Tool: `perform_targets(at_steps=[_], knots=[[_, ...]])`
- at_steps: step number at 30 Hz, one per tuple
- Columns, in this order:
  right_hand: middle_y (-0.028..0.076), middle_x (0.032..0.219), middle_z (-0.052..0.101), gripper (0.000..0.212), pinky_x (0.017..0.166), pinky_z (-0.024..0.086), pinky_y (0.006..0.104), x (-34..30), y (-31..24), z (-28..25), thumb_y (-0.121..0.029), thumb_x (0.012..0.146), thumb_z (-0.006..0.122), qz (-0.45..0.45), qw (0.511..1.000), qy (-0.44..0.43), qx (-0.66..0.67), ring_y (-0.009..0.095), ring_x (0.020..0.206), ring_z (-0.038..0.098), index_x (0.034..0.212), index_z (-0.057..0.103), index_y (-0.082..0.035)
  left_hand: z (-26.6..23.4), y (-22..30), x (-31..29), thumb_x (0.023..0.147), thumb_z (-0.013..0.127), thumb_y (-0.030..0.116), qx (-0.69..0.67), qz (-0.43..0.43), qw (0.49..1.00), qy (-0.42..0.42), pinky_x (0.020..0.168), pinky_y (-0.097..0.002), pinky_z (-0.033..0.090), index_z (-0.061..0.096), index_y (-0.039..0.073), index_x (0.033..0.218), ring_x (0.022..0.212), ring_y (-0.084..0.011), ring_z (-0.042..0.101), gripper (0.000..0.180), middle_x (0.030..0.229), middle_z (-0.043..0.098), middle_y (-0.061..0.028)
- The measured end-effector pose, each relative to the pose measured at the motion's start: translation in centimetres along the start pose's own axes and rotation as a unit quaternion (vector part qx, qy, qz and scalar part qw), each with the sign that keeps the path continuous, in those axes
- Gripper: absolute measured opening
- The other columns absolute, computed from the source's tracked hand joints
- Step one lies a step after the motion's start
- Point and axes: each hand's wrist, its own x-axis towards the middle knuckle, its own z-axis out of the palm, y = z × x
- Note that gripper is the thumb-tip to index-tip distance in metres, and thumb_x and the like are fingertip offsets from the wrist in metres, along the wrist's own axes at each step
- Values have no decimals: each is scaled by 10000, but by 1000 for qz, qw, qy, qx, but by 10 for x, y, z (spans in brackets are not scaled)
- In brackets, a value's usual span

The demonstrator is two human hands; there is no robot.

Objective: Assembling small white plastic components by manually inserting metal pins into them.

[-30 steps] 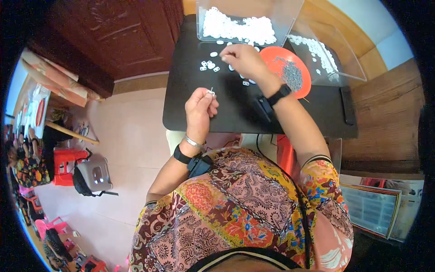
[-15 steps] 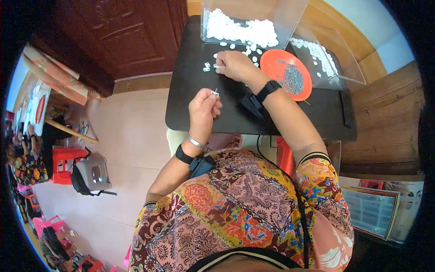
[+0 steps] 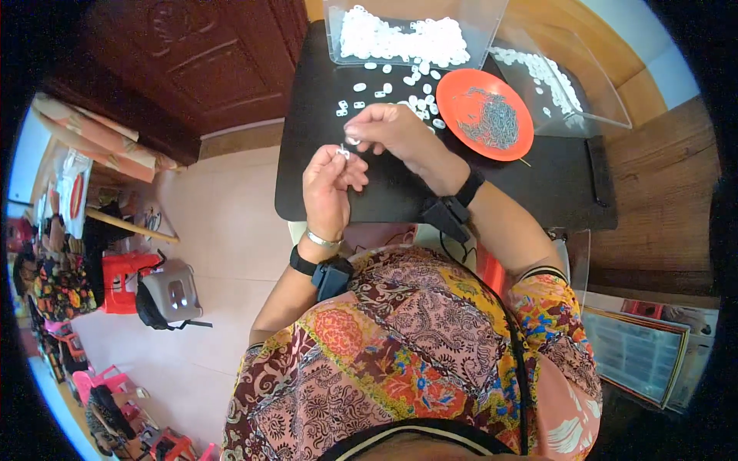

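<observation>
**Two hands meet over a small white piece at the black table**

The black table [image 3: 369,200] fills the upper middle of the frame, seen from above the person's patterned top. At its top edge stands a clear plastic bin [image 3: 492,23] heaped with small white plastic pieces [image 3: 407,38]; a second clear bin [image 3: 592,100] lies tilted at the upper right, with more white pieces inside. Between them, right of centre, sits an orange plate [image 3: 461,92] carrying a grey pile of small metal parts [image 3: 496,119]. Loose white pieces [image 3: 384,88] are scattered on the table just left of the plate.

Both forearms rise from the lower middle, each with a dark wrist strap. The left hand [image 3: 327,184] is raised with its fingers curled, pinching a tiny white piece [image 3: 344,152] at the fingertips. The right hand [image 3: 392,131] reaches in from the right, wrist bent, fingers closed narrow around another small white piece [image 3: 352,140]. The two pieces sit just beside each other, left of centre above the table's near half; whether they touch cannot be told.
</observation>
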Motion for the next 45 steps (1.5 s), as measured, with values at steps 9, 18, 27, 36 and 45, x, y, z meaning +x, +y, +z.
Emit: perform_targets(at_steps=[9, 18, 27, 36, 45], knots=[[8, 690, 621, 179, 519, 428, 184, -7, 7, 4, -202, 803, 668, -5, 999, 18, 28, 54, 583, 545, 851, 660, -29, -2, 0, 0, 931, 441, 151, -17, 18, 1000, -5, 578, -238, 460, 513, 3, 898, 641, -158, 598, 168, 809, 636, -138], [31, 786, 644, 214, 574, 450, 192, -11, 11, -15, -172, 829, 637, 18, 997, -50, 49, 72, 655, 585, 976, 623, -18, 0, 1, 0, 926, 452, 142, -14, 11, 1000, -4, 579, -235, 455, 516, 5, 893, 625, -151, 587, 154, 799, 634, -131], [43, 816, 659, 221, 603, 461, 186, -18, 2, -15, -159, 833, 636, 23, 995, -1, 95, 72, 676, 596, 986, 623, 0, 14, 1, -1, 902, 467, 108, 103, -18, 994, 42, 507, -195, 384, 548, 30, 824, 543, -78, 505, 137, 704, 605, -56], [40, 810, 666, 193, 634, 479, 195, -19, 3, -10, -145, 845, 626, -57, 998, 16, 20, 72, 696, 609, 970, 645, 2, 16, 1, 1, 900, 476, 111, 135, -37, 989, 49, 481, -180, 361, 557, 49, 806, 520, -51, 485, 139, 678, 596, -20], [41, 797, 668, 150, 640, 490, 206, -21, 8, -7, -80, 835, 624, -105, 994, 23, -1, 68, 701, 612, 953, 651, 9, 17, -1, -1, 904, 468, 112, 146, -39, 987, 60, 480, -181, 359, 559, 46, 816, 519, -51, 480, 142, 678, 589, -15]])
